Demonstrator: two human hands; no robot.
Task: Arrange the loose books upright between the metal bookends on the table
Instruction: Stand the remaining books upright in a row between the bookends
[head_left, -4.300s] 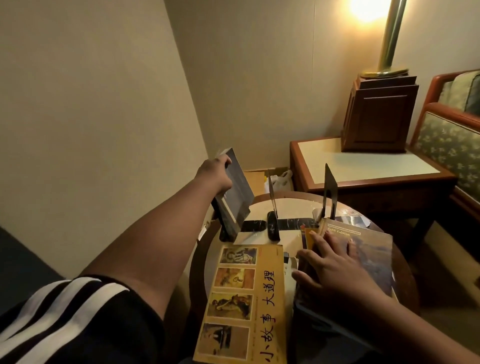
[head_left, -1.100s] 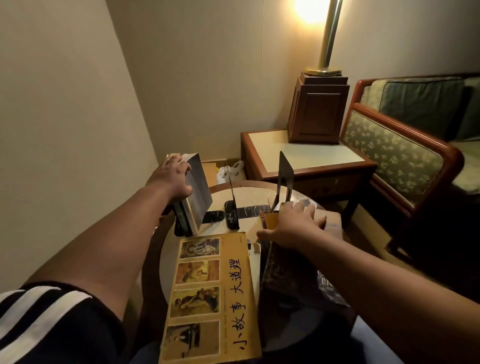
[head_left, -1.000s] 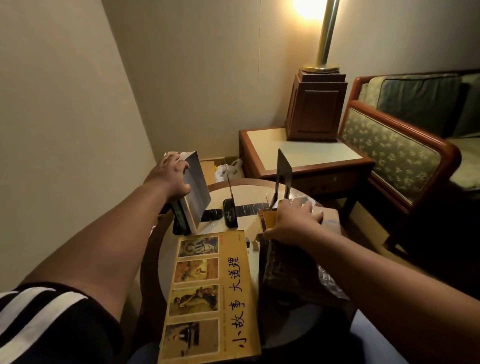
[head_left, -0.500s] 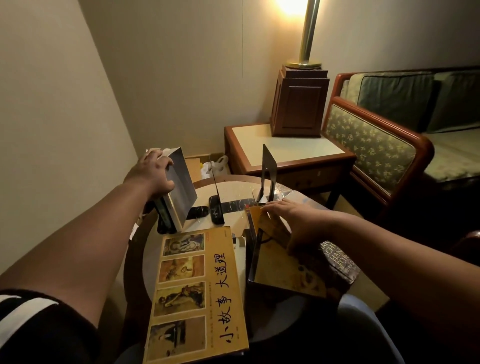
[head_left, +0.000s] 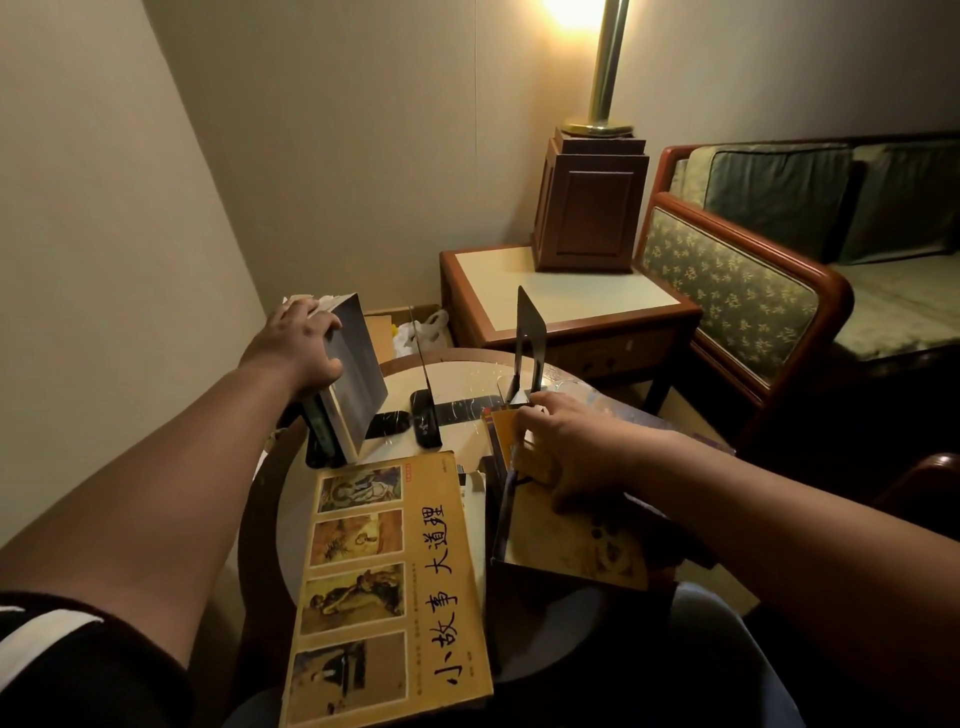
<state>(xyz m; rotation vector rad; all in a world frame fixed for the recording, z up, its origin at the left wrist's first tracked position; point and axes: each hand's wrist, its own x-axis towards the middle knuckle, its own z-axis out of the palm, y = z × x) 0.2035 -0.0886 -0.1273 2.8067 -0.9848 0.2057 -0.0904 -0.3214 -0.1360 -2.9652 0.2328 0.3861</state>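
Gripping upright books, left hand; right hand grips one tilted book; two bookends.

Left arm is extended from near left toward far left, forearm bare, black sleeve with a white stripe seen at the near-left corner. Left hand is clamped on the top of the grey book: fingers hooked over the top edge, thumb laid on the cover. Right arm is reached in from near right toward centre, forearm bare, wrist roughly straight. Right hand is held palm-down and curled round the far end of the orange book.
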